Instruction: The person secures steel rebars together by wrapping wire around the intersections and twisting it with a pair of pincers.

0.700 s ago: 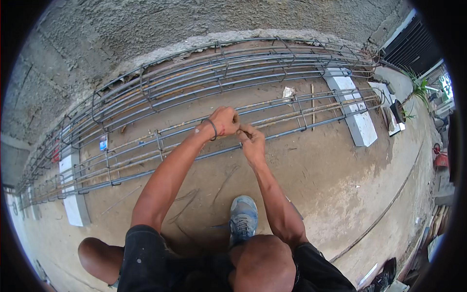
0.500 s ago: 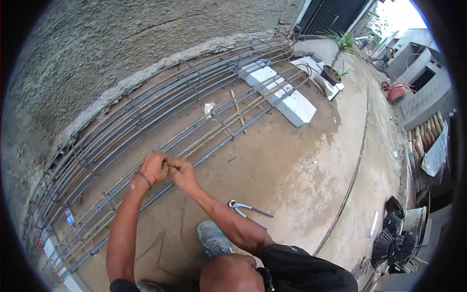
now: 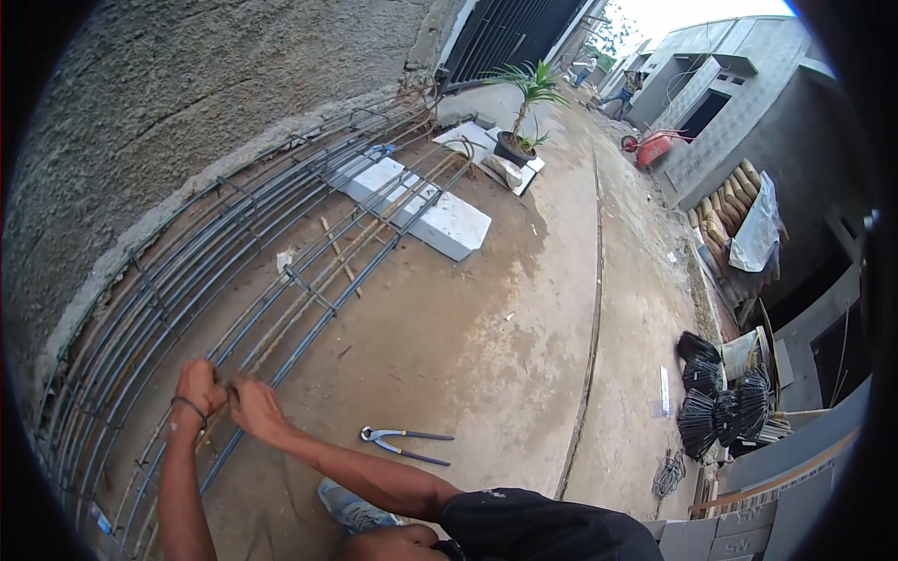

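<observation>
My left hand (image 3: 200,389), with a dark band on its wrist, is closed above the near rebar cage (image 3: 323,301). Close to its right, my right hand (image 3: 257,408) is closed too, fingers bent over the same bars. Whatever either hand pinches is hidden by the fingers and slightly blurred. This cage has long steel bars, some bluish grey and some rusty, joined by square stirrups. Pincers (image 3: 377,436) with blue-and-yellow handles lie on the ground to the right of my right forearm.
More rebar cages (image 3: 210,220) lie along the rough wall (image 3: 224,84). White blocks (image 3: 449,224) prop the far end. Beyond stand a potted plant (image 3: 516,145) and a red wheelbarrow (image 3: 659,147). Bundled black stirrups (image 3: 716,411) and stacked sacks (image 3: 728,210) are at the right.
The view has swung right, so the scene sits further left. My hands stay at the near cage, now slightly further apart. The pincers still lie on the ground.
</observation>
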`<control>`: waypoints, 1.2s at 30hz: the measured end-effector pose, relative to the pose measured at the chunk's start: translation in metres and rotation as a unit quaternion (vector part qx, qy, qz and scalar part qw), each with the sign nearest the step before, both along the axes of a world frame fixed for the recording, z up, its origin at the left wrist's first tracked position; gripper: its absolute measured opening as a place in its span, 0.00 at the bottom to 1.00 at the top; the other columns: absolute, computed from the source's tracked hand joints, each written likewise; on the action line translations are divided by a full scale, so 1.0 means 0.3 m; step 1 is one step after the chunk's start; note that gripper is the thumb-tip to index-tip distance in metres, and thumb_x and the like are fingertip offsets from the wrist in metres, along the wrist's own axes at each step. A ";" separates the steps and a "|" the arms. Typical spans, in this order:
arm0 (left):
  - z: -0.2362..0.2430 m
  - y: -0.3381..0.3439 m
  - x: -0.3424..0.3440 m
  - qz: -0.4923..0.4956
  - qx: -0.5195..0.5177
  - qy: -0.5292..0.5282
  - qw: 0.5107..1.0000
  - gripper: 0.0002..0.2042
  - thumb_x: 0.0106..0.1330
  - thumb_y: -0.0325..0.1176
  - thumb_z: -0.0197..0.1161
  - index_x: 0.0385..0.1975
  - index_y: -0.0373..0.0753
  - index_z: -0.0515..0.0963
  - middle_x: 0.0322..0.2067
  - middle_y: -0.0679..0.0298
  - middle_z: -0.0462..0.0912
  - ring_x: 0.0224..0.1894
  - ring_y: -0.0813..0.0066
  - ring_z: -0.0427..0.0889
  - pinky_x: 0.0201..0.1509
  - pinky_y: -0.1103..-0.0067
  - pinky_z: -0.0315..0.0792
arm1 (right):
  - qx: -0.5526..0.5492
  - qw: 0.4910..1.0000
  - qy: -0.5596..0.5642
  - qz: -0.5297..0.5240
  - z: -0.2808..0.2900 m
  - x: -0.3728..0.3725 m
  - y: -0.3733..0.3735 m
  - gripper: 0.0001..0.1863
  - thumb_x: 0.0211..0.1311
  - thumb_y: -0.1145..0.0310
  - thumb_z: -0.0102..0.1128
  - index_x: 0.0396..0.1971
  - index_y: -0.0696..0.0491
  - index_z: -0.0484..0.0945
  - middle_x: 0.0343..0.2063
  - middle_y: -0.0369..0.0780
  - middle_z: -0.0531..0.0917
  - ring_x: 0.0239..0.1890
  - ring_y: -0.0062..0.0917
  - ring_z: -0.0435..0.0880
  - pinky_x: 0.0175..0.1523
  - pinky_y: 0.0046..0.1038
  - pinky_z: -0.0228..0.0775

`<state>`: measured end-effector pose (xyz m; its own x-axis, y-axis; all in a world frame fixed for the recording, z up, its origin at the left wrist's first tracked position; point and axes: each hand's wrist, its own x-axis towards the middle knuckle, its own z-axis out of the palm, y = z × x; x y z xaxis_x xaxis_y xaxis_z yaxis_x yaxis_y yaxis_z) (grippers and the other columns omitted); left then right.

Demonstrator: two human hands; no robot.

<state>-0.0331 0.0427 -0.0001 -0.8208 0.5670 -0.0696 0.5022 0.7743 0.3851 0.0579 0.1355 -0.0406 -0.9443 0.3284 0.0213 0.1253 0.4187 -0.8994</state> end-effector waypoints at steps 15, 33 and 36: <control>-0.077 -0.065 -0.070 0.092 0.093 -0.122 0.984 0.05 0.37 0.26 0.62 0.14 0.30 0.78 0.16 0.50 0.78 0.19 0.62 0.80 0.26 0.72 0.72 | 0.119 0.982 0.090 0.115 0.015 -0.033 0.052 0.08 0.42 0.79 0.55 0.26 0.63 0.74 0.29 0.54 0.75 0.31 0.49 0.77 0.37 0.43 0.69; -0.233 0.223 0.338 0.422 0.404 0.134 0.801 0.06 0.53 0.28 0.59 0.26 0.32 0.74 0.26 0.47 0.76 0.31 0.44 0.75 0.32 0.64 0.68 | 0.361 0.866 0.010 0.345 0.166 -0.241 0.040 0.10 0.32 0.73 0.60 0.17 0.64 0.77 0.23 0.55 0.79 0.33 0.48 0.79 0.42 0.38 0.72; -0.206 0.251 0.349 0.462 0.422 0.124 0.770 0.11 0.56 0.31 0.59 0.33 0.29 0.77 0.21 0.50 0.78 0.26 0.56 0.80 0.29 0.71 0.69 | 0.323 0.822 -0.075 0.463 0.202 -0.304 0.098 0.14 0.47 0.67 0.61 0.21 0.65 0.77 0.22 0.52 0.79 0.27 0.41 0.81 0.38 0.36 0.74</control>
